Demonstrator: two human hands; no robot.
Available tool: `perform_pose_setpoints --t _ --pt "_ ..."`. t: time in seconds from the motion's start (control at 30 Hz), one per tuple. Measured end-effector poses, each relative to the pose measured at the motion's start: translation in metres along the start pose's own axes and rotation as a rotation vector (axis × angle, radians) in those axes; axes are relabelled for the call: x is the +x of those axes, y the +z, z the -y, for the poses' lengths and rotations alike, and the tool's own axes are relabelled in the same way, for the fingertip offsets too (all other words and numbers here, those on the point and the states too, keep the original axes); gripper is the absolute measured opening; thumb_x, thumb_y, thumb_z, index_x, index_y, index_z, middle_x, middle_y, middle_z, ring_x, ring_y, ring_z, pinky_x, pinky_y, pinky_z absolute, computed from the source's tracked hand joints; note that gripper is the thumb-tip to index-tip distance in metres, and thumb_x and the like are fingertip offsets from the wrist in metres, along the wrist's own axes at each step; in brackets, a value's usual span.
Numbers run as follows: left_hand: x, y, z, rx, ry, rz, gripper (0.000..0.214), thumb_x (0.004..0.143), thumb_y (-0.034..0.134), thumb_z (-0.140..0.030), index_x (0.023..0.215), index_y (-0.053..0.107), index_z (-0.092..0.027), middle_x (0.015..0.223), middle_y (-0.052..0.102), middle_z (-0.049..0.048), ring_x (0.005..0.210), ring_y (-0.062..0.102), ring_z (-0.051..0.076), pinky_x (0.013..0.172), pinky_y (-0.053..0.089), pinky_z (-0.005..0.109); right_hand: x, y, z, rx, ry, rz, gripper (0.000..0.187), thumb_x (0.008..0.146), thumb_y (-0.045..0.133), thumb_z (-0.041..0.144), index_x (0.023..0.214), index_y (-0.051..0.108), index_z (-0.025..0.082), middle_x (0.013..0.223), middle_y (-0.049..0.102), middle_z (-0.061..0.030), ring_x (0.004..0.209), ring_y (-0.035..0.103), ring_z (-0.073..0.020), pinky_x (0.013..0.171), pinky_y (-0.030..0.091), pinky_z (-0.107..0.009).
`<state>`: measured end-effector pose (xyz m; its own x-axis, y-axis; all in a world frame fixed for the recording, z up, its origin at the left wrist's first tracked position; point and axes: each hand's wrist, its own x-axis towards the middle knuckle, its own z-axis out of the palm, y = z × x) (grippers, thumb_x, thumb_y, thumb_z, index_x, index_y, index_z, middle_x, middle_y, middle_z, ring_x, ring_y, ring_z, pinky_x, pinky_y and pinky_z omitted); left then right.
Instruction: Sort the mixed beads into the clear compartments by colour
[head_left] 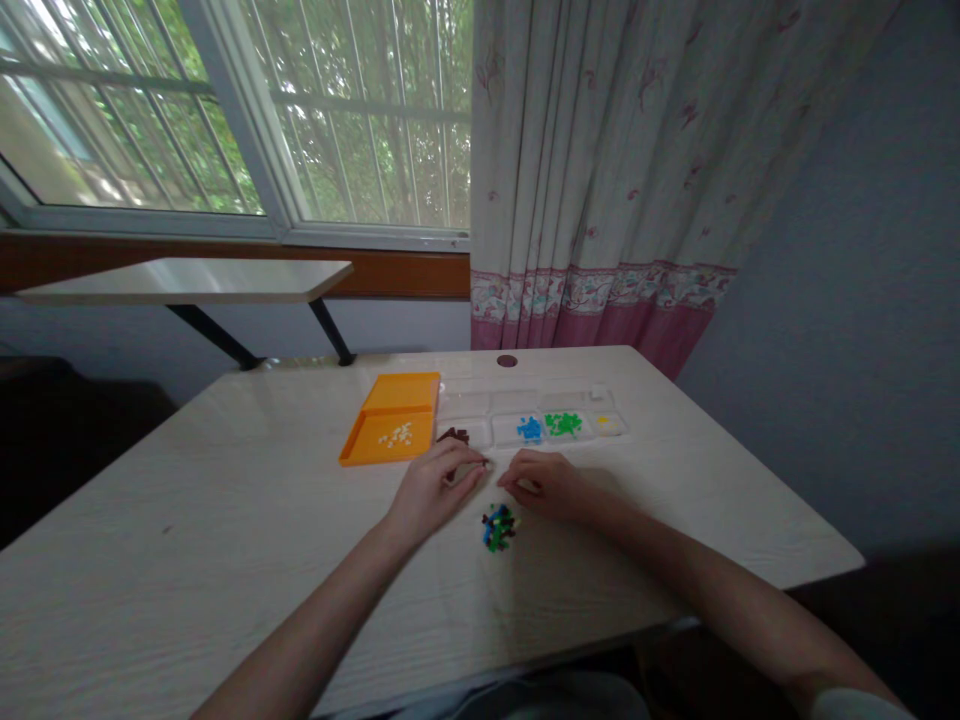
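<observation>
My left hand [431,490] is closed in a pinch just above the table, in front of the clear tray. A tiny dark and whitish bit shows at its fingertips, too small to name. Close by on the right, my right hand [551,487] has thumb and fingers pressed together; whatever they hold, if anything, is hidden. Below both hands lies a mixed pile of small blue, green, dark brown and yellowish pieces [499,528]. Sorted pieces sit in the clear compartment tray [487,441]: brown pieces [456,435], blue pieces [529,430], green pieces [562,424] and a few yellow pieces [603,421].
An orange open case [400,392] with white pieces [397,435] in its near half stands left of the tray. A raised shelf [195,280] on black legs is at the back left. Behind the pale wooden table [225,560] hang a curtain [600,180] and a window.
</observation>
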<state>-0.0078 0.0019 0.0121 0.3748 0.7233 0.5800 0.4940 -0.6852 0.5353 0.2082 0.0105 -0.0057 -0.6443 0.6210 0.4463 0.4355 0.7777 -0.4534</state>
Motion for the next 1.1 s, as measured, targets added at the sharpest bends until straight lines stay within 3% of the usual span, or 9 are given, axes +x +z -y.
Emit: perform_pose_setpoints --t 0.13,0.3,0.63,0.83,1.1 --pt "0.002 -0.011 0.001 0.040 -0.003 -0.133 0.013 0.081 0.056 -0.024 0.087 0.065 -0.016 0.080 0.060 0.0054 0.065 0.054 0.010 0.048 0.042 0.016 -0.003 -0.004 -0.007 0.036 -0.049 0.212 0.028 0.075 0.055 0.012 0.100 0.065 0.019 0.088 0.060 -0.0034 0.072 0.056 -0.0102 0.067 0.044 -0.019" --pt "0.001 -0.012 0.002 0.081 -0.007 -0.195 0.014 0.081 0.056 -0.025 0.087 0.065 -0.017 0.080 0.060 0.0048 0.066 0.055 0.010 0.047 0.043 0.014 -0.002 -0.004 -0.006 0.039 -0.037 0.320 0.029 0.077 0.053 0.013 0.102 0.065 0.020 0.087 0.059 -0.0030 0.071 0.057 -0.0098 0.069 0.044 -0.019" --pt "0.002 -0.013 0.003 0.104 -0.003 -0.229 0.015 0.082 0.055 -0.024 0.090 0.065 -0.017 0.084 0.063 0.0049 0.073 0.057 0.012 0.053 0.044 0.018 0.001 -0.006 -0.002 0.026 -0.002 0.335 0.020 0.076 0.056 0.014 0.094 0.065 0.017 0.088 0.062 -0.0032 0.078 0.058 -0.0116 0.073 0.044 -0.020" --pt "0.004 -0.014 0.023 0.260 -0.157 -0.213 0.019 0.083 0.052 -0.031 0.087 0.064 -0.017 0.083 0.061 0.0040 0.069 0.055 0.013 0.061 0.044 0.024 0.001 -0.004 -0.001 -0.016 0.019 0.277 0.016 0.082 0.053 0.019 0.093 0.065 0.018 0.087 0.062 -0.0034 0.077 0.058 -0.0121 0.070 0.043 -0.020" --pt "0.004 -0.008 0.041 0.429 -0.266 -0.169 0.023 0.083 0.050 -0.035 0.086 0.065 -0.018 0.083 0.063 0.0039 0.072 0.059 0.016 0.058 0.042 0.024 0.001 -0.004 -0.002 -0.050 0.025 0.280 0.015 0.083 0.053 0.021 0.091 0.064 0.018 0.086 0.063 -0.0034 0.075 0.058 -0.0119 0.069 0.042 -0.020"
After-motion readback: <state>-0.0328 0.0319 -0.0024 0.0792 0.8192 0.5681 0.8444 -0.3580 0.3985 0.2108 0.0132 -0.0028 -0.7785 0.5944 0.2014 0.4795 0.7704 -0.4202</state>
